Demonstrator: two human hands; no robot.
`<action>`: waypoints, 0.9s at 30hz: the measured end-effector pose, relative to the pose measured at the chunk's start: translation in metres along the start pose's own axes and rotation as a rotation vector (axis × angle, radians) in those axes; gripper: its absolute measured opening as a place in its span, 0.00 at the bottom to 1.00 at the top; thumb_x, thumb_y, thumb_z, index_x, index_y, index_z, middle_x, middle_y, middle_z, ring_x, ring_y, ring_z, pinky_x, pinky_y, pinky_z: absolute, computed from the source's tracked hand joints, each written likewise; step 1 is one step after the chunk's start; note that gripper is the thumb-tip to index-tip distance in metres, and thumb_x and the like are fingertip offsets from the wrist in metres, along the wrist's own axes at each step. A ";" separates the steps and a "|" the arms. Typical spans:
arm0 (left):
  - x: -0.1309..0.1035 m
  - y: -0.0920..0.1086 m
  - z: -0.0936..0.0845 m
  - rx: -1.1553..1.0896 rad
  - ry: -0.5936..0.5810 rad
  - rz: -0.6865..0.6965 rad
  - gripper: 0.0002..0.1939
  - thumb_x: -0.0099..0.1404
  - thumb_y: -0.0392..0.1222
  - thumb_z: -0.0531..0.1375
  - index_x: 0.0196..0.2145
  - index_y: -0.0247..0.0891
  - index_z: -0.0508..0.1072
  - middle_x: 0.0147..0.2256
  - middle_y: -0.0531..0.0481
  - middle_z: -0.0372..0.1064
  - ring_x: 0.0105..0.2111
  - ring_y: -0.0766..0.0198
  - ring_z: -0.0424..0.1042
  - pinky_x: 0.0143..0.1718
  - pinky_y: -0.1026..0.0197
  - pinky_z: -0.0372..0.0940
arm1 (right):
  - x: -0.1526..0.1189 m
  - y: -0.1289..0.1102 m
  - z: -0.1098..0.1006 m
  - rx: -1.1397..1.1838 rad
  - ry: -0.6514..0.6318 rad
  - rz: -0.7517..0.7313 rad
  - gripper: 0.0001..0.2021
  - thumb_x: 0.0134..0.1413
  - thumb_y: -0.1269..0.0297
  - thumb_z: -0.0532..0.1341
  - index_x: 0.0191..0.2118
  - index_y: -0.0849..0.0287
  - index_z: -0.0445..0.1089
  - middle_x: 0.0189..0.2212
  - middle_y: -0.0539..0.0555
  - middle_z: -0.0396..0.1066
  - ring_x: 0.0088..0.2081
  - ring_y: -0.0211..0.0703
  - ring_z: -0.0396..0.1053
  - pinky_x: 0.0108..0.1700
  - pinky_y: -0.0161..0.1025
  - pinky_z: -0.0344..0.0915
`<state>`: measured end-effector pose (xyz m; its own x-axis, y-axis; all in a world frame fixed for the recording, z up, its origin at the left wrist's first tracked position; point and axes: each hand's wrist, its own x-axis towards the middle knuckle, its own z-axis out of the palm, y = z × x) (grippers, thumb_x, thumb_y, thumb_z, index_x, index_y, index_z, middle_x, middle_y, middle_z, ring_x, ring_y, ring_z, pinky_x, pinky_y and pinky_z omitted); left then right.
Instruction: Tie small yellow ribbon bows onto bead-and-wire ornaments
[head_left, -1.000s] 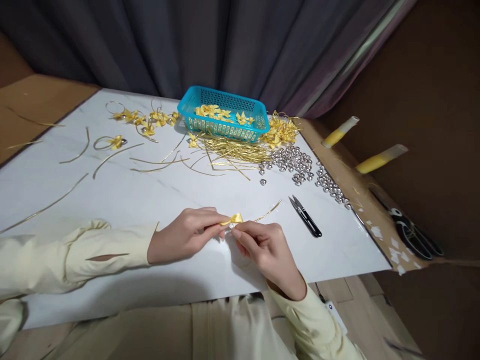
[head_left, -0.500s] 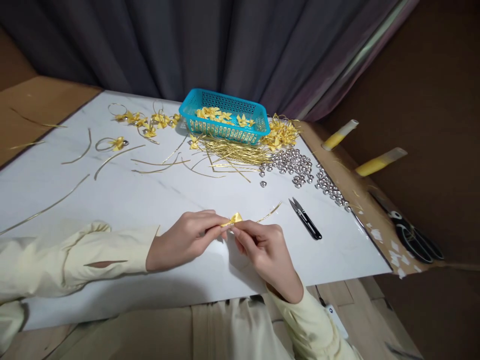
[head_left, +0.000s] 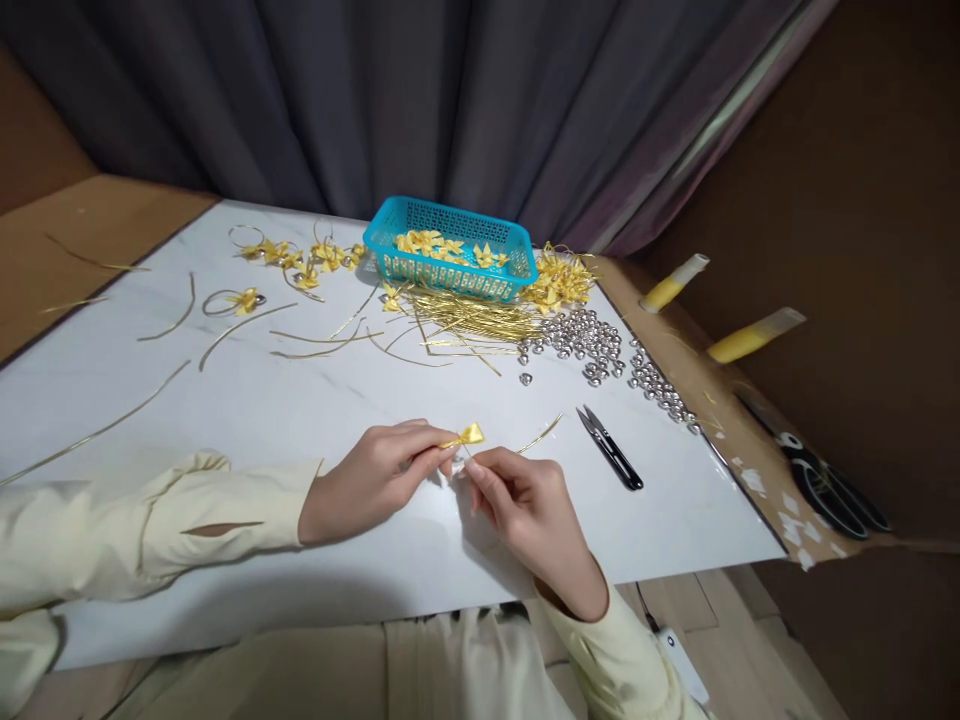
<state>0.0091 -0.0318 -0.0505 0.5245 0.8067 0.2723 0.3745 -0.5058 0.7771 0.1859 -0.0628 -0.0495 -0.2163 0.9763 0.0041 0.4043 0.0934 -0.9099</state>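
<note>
My left hand [head_left: 386, 470] is closed, pinching a small yellow ribbon bow [head_left: 471, 434] between thumb and fingertips, with one loop sticking out to the right. Just beside it my right hand [head_left: 521, 500] is closed too, thumb and forefinger pinching a thin strand [head_left: 468, 450] that runs up to the bow. A small whitish, shiny bit shows under the fingertips, too blurred to name. Behind my right hand a piece of gold wire [head_left: 544, 433] reaches to the right; whether it is held I cannot tell. Black thread snips [head_left: 611, 450] lie to the right on the white tabletop [head_left: 337, 400].
A blue basket [head_left: 450, 278] with yellow bows stands at the back. Before it lie gold wires [head_left: 480, 315], and silver heart-shaped beads [head_left: 585, 335] spread rightward. Finished-looking bow rings [head_left: 244, 302] are at left. Black scissors [head_left: 825, 490] and two yellow-filled tubes [head_left: 757, 335] are at right.
My right hand has drawn slightly down and away from the bow, so more of the bow and the thin strand show. My left hand has kept its pinch. The view has tipped slightly.
</note>
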 end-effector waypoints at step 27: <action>0.007 0.005 0.000 -0.585 -0.100 -0.386 0.15 0.63 0.45 0.57 0.43 0.33 0.74 0.41 0.45 0.74 0.43 0.60 0.71 0.45 0.61 0.65 | 0.004 0.001 0.004 -0.346 0.093 -0.458 0.02 0.56 0.67 0.57 0.33 0.58 0.62 0.26 0.52 0.67 0.29 0.40 0.62 0.30 0.36 0.59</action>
<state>0.0146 -0.0284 -0.0440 0.5153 0.8491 -0.1162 0.0908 0.0807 0.9926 0.1818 -0.0595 -0.0519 -0.3655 0.8328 0.4157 0.5584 0.5535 -0.6180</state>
